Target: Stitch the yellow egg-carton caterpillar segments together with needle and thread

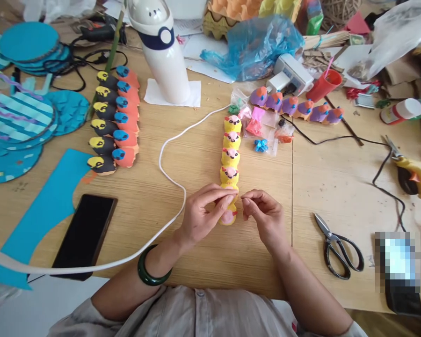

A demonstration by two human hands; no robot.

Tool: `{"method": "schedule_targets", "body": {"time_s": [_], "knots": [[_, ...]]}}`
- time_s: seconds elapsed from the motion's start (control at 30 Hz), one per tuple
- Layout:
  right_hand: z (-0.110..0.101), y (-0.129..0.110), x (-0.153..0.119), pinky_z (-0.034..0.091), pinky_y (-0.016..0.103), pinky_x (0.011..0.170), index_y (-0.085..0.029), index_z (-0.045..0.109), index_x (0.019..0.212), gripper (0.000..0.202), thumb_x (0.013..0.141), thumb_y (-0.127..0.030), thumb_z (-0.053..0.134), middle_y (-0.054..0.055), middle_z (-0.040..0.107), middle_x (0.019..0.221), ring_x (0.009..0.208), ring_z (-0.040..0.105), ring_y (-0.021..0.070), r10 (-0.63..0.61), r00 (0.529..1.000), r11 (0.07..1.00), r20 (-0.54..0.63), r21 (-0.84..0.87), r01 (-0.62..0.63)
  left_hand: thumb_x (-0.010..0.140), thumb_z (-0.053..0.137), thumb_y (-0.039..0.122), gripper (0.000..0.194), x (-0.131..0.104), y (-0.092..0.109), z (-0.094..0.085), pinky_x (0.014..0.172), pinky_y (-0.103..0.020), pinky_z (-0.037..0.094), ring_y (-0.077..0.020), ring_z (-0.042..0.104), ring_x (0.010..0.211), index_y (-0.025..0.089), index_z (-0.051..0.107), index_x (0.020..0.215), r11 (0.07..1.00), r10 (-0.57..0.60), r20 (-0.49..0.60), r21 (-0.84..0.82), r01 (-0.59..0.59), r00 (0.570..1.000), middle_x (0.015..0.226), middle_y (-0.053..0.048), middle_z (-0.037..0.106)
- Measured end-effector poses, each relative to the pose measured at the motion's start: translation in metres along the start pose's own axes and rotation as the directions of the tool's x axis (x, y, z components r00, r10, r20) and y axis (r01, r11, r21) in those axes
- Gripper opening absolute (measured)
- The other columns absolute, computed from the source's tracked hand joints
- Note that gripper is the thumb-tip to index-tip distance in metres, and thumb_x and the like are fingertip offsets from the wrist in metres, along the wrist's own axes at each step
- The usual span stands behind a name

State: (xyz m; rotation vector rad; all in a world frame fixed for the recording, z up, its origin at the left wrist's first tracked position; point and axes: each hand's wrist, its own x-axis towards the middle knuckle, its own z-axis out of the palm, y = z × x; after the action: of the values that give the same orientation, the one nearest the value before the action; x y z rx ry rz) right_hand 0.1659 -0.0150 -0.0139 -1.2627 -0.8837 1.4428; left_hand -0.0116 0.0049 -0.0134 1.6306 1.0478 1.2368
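Observation:
A row of yellow painted egg-carton cups point(229, 157) runs down the middle of the table. Its upper cups carry pink tops with small red and dark details; the lowest shows a pink patch and a red bit. My left hand point(205, 211) lies over the left side of the lower cups, thumb and fingertips pinched together. Just right of the row, my right hand point(265, 216) is also closed in a pinch, its fingertips near the left ones. Whatever sits in either pinch is too small to make out. Small bags of coloured clay point(255, 125) lie beyond.
Black scissors point(337, 247) and a yellow glue gun point(416, 171) lie at right. Purple cups point(296, 105) stand behind; black and orange cups point(126, 126) are at left. A white cable point(160, 159) curves past a phone point(85, 234). A white bottle point(166, 61) stands at the back.

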Motion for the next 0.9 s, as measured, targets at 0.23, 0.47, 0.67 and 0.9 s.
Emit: {"method": "schedule_targets", "body": {"time_s": [0.23,0.47,0.67,0.9], "knots": [[-0.0035,0.0068,0.0017,0.048,0.023,0.052,-0.021,0.076,0.077,0.029,0.088,-0.046,0.084,-0.004,0.058,0.059,0.052,0.055,0.0088,-0.002,1.000,1.000,-0.011,-0.007,0.002,0.102,0.069,0.030,0.016,0.0026,-0.0015,-0.0042,0.069,-0.021,0.059,-0.0118,0.073,0.078,0.022,0.083,0.102,0.971,-0.209,-0.049,-0.131,0.201,0.977,0.090,-0.003,0.081],[-0.0049,0.0096,0.0026,0.048,0.022,0.052,-0.021,0.076,0.074,0.032,0.090,-0.047,0.082,-0.003,0.061,0.060,0.051,0.053,0.0083,0.013,1.000,1.000,-0.015,0.000,-0.013,0.101,0.070,0.032,0.017,0.0025,-0.0008,-0.0026,0.073,-0.022,0.060,-0.0130,0.075,0.082,0.021,0.083,0.100,0.956,-0.244,-0.033,-0.175,0.234,0.969,0.092,-0.004,0.081],[-0.0025,0.0093,0.0018,0.044,0.023,0.047,-0.020,0.073,0.066,0.044,0.090,-0.056,0.079,-0.004,0.054,0.052,0.046,0.048,0.0085,0.024,1.000,0.997,-0.012,-0.067,-0.025,0.101,0.070,0.031,0.019,0.0000,-0.0021,-0.0009,0.079,-0.024,0.061,-0.0156,0.076,0.091,0.018,0.084,0.102,0.955,-0.238,0.018,-0.178,0.238,0.971,0.097,-0.007,0.081],[-0.0010,0.0084,0.0003,0.046,0.024,0.048,-0.021,0.070,0.063,0.046,0.091,-0.057,0.077,-0.003,0.057,0.053,0.048,0.053,0.0106,0.000,1.000,0.995,0.028,-0.104,0.003,0.093,0.081,0.031,0.017,-0.0022,-0.0055,0.0034,0.068,-0.023,0.059,-0.0150,0.073,0.081,0.019,0.084,0.105,0.989,-0.127,0.077,-0.072,0.132,0.989,0.096,-0.008,0.081]]}}
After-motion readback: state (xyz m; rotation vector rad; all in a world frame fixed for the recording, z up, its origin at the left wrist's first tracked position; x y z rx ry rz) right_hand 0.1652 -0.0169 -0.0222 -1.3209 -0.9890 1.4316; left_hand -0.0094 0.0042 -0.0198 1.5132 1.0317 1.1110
